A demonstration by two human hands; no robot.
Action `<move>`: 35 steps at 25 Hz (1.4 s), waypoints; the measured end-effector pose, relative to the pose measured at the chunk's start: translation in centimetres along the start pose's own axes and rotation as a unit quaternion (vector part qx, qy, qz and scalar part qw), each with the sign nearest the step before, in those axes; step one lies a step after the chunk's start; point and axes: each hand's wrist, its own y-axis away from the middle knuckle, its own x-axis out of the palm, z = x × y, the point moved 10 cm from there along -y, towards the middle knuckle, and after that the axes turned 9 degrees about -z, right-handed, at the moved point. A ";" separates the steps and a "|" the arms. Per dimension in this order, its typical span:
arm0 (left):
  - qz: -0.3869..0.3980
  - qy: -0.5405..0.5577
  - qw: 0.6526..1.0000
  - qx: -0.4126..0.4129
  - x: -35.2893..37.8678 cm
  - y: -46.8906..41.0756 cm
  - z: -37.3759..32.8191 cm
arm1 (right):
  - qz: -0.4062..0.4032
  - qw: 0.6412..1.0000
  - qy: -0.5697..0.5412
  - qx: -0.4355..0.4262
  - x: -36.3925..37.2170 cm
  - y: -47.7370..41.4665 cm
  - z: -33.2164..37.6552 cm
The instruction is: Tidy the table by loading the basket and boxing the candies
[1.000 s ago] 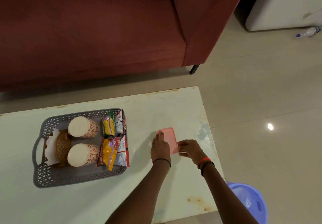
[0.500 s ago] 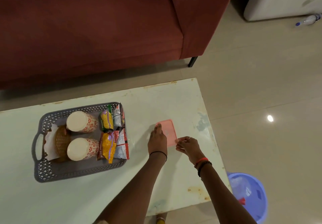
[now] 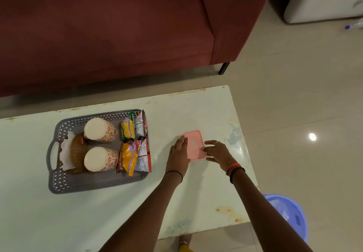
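Head camera, looking down on the pale table (image 3: 98,212): I have both hands at the pink box (image 3: 194,143), which lies flat and lidded near the table's right end, well apart from the grey basket (image 3: 59,183).

My left hand (image 3: 177,152) rests along the box's left edge, fingers straight and together, palm down. My right hand (image 3: 219,152) sits at the right near edge, fingers spread and only loosely bent, tips touching the lid's rim, not curled round it as far as I can see.

A second ago my left palm covered more of the lid and my right fingers were pinching its near corner. Now most of the pink top shows between my hands, and the pinch has loosened to a touch. I read that as the lid pressed home and my hands coming off it.

No loose candies show on the table, so I judge them shut inside, though the closed lid hides the contents.

The basket holds two patterned paper cups (image 3: 100,130) lying side by side, yellow and red snack packets (image 3: 128,157) along its right wall, and a brown wicker piece (image 3: 78,151) on white paper at its left. It looks fully loaded. By my reckoning the tidy-up is at its last step, with at most a final check that the lid's corners are seated.
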 end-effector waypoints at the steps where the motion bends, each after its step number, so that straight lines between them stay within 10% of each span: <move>1: -0.021 0.070 0.997 -0.036 -0.3 0.2 0.4 | -0.010 1.000 0.003 -0.005 0.1 -0.1 0.1; 3: -0.070 0.238 0.955 -0.165 -0.3 1.3 2.0 | -0.044 0.999 0.003 -0.012 0.0 -0.1 0.0; 7: -0.065 0.463 0.766 -0.441 3.5 5.4 5.1 | -0.054 0.998 -0.015 -0.002 1.3 0.6 -0.6; 11: -0.099 0.627 0.600 -0.486 4.6 6.8 5.9 | -0.036 0.999 -0.022 -0.018 3.9 1.2 -0.4; 21: -0.177 0.723 0.430 -0.511 4.7 6.9 8.6 | 0.006 0.999 0.008 -0.033 10.0 0.9 1.1; 28: -0.162 0.714 0.440 -0.519 4.4 7.1 9.2 | 0.034 0.996 0.060 -0.050 12.4 1.2 1.8; 35: -0.088 0.557 0.672 -0.480 2.5 9.5 8.7 | -0.054 0.960 0.227 -0.157 9.9 4.7 1.8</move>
